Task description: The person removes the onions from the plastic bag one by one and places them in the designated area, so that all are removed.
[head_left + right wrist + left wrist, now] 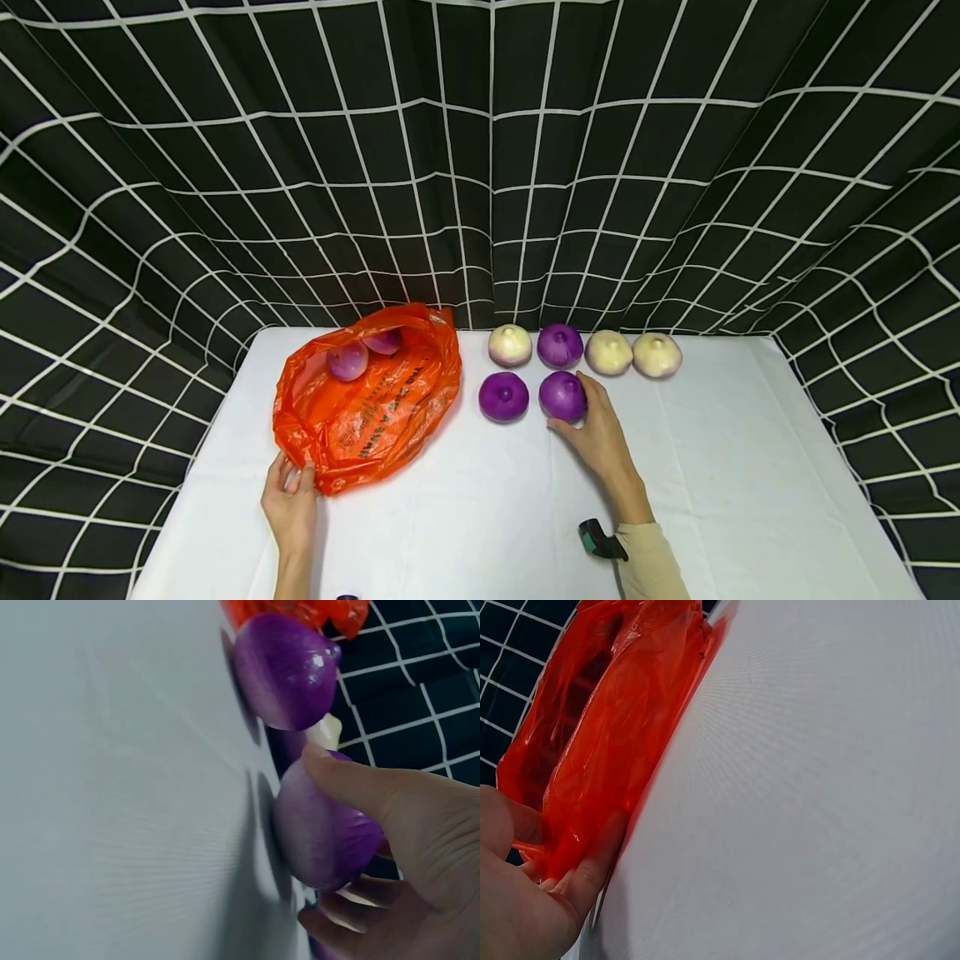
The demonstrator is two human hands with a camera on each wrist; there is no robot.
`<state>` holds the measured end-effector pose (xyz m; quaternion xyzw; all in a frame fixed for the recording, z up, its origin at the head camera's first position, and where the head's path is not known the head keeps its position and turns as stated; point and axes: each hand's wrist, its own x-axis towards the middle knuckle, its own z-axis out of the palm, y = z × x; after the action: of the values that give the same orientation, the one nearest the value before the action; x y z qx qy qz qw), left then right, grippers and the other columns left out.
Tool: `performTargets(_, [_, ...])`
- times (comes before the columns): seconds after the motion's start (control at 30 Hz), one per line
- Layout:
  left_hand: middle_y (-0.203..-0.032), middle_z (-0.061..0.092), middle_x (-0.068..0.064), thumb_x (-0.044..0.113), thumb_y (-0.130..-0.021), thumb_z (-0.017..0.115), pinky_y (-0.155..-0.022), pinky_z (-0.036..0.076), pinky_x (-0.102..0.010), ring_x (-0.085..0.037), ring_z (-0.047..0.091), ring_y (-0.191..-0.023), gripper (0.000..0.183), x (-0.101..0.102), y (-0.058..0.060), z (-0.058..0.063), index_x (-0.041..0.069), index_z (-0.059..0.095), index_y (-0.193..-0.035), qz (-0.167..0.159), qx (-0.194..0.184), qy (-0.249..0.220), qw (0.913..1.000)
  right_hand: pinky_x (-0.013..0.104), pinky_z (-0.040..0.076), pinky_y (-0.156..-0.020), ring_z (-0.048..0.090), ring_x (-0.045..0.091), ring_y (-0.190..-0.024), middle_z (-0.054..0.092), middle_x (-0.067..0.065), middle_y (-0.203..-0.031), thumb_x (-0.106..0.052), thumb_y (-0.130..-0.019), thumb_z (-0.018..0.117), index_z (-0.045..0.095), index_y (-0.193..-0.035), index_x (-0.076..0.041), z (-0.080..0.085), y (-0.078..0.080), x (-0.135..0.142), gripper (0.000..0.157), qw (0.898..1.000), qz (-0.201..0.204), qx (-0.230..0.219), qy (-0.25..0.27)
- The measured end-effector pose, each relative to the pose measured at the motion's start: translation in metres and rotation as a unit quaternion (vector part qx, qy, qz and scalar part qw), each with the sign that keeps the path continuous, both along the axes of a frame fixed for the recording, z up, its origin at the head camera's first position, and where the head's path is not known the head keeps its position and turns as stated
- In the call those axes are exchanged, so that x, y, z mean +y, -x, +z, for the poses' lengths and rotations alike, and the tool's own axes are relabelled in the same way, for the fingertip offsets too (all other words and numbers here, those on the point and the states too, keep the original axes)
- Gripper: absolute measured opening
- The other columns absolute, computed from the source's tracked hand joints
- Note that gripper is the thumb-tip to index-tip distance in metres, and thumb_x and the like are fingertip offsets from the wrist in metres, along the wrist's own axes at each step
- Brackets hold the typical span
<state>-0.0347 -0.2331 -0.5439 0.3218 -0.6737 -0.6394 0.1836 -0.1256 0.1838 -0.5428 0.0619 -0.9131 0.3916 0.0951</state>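
Observation:
An orange-red plastic bag (pixel 431 433) lies open-mouthed on the left, with two purple onions (pixel 347 362) inside. My left hand (pixel 291 504) pinches its near edge; in the left wrist view the thin plastic (pixel 641 712) runs between thumb and fingers. On the right, my right hand (pixel 602 437) grips a purple onion (pixel 561 397), thumb on one side and fingers round the other. The right wrist view shows this onion (pixel 319 825) right at the white cloth. Just left of it sits another purple onion (pixel 504 397).
Behind these stands a row on the white-covered table (pixel 450 533): a whitish onion (pixel 510 345), a purple onion (pixel 559 345) and two more whitish onions (pixel 657 355). A black curtain (pixel 517 150) with white grid lines rises at the back and sides.

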Motion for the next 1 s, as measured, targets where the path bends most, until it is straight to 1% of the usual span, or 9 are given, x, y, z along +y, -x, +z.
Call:
performTargets(0.13, [-0.134, 0.045, -0.022, -0.004, -0.095, 0.053, -0.052, 0.047, -0.011, 0.012, 0.057, -0.078, 0.056, 0.0, 0.001, 0.0, -0.001, 0.036, -0.148, 0.0, 0.004, -0.002, 1.0, 0.055, 0.032, -0.111, 0.04, 0.043, -0.133, 0.04, 0.026, -0.143, -0.023, -0.074, 0.087, 0.034, -0.146, 0.006, 0.005, 0.003, 0.0, 0.094, 1.0, 0.01, -0.005, -0.006])
performTargets(0.3, [-0.134, 0.045, -0.023, -0.003, -0.095, 0.053, -0.052, 0.048, -0.011, 0.012, 0.057, -0.079, 0.056, -0.001, 0.001, -0.001, -0.002, 0.035, -0.148, -0.001, 0.008, -0.003, 1.0, 0.058, 0.031, -0.11, 0.038, 0.045, -0.133, 0.038, 0.027, -0.145, -0.023, -0.078, 0.084, 0.033, -0.147, 0.004, 0.015, 0.004, -0.001, 0.09, 1.0, 0.008, -0.002, -0.004])
performTargets(0.37, [-0.135, 0.045, -0.024, -0.004, -0.095, 0.052, -0.052, 0.048, -0.011, 0.011, 0.058, -0.078, 0.056, -0.001, 0.001, -0.001, -0.001, 0.035, -0.149, -0.003, 0.01, -0.001, 0.9999, 0.057, 0.031, -0.11, 0.038, 0.045, -0.133, 0.038, 0.027, -0.145, -0.021, -0.079, 0.083, 0.035, -0.147, 0.004, 0.019, 0.003, -0.002, 0.086, 1.0, 0.003, 0.01, -0.004])
performTargets(0.43, [-0.135, 0.044, -0.025, -0.004, -0.095, 0.052, -0.052, 0.048, -0.011, 0.011, 0.058, -0.078, 0.056, -0.001, 0.001, -0.001, -0.002, 0.035, -0.149, -0.006, 0.013, 0.001, 0.9999, 0.056, 0.031, -0.111, 0.039, 0.043, -0.133, 0.04, 0.026, -0.144, -0.019, -0.081, 0.081, 0.039, -0.145, 0.004, 0.023, 0.003, -0.004, 0.08, 0.999, -0.003, 0.033, -0.006])
performTargets(0.57, [-0.133, 0.045, -0.023, -0.004, -0.095, 0.052, -0.052, 0.048, -0.012, 0.01, 0.058, -0.079, 0.056, -0.001, 0.001, -0.001, -0.002, 0.035, -0.148, -0.005, 0.016, -0.001, 0.9999, 0.05, 0.033, -0.111, 0.044, 0.038, -0.131, 0.047, 0.022, -0.14, -0.016, -0.083, 0.079, 0.046, -0.14, 0.003, 0.032, 0.002, -0.012, 0.068, 0.997, -0.014, 0.079, 0.004])
performTargets(0.7, [-0.132, 0.045, -0.022, -0.003, -0.095, 0.053, -0.052, 0.048, -0.012, 0.01, 0.058, -0.079, 0.056, -0.001, 0.0, -0.002, -0.003, 0.035, -0.148, -0.004, 0.016, 0.001, 0.9999, 0.046, 0.044, -0.102, 0.058, 0.037, -0.115, 0.055, 0.019, -0.132, -0.012, -0.083, 0.078, 0.055, -0.133, 0.002, 0.046, 0.005, -0.025, 0.056, 0.994, -0.016, 0.103, 0.044])
performTargets(0.83, [-0.132, 0.045, -0.023, -0.003, -0.095, 0.053, -0.05, 0.047, -0.012, 0.01, 0.058, -0.077, 0.056, -0.001, 0.0, -0.002, -0.002, 0.035, -0.148, -0.004, 0.015, 0.009, 0.9998, 0.044, 0.054, -0.087, 0.065, 0.035, -0.096, 0.063, 0.017, -0.117, -0.01, -0.085, 0.076, 0.062, -0.125, 0.0, 0.061, 0.011, -0.044, 0.044, 0.991, 0.014, 0.108, 0.083])
performTargets(0.93, [-0.132, 0.046, -0.022, -0.004, -0.095, 0.053, -0.05, 0.047, -0.012, 0.009, 0.058, -0.076, 0.055, 0.0, 0.0, -0.001, -0.002, 0.036, -0.148, -0.003, 0.014, 0.008, 0.9999, 0.044, 0.056, -0.083, 0.067, 0.032, -0.091, 0.067, 0.015, -0.107, -0.01, -0.086, 0.075, 0.065, -0.12, -0.001, 0.07, 0.015, -0.062, 0.037, 0.988, 0.051, 0.111, 0.098])
performTargets(1.0, [-0.132, 0.045, -0.022, -0.004, -0.095, 0.053, -0.05, 0.047, -0.012, 0.009, 0.058, -0.077, 0.056, 0.0, -0.001, 0.0, -0.002, 0.036, -0.148, -0.003, 0.013, 0.004, 0.9999, 0.044, 0.056, -0.083, 0.067, 0.031, -0.092, 0.068, 0.013, -0.105, -0.011, -0.086, 0.075, 0.066, -0.118, -0.002, 0.074, 0.017, -0.077, 0.034, 0.985, 0.078, 0.113, 0.101])
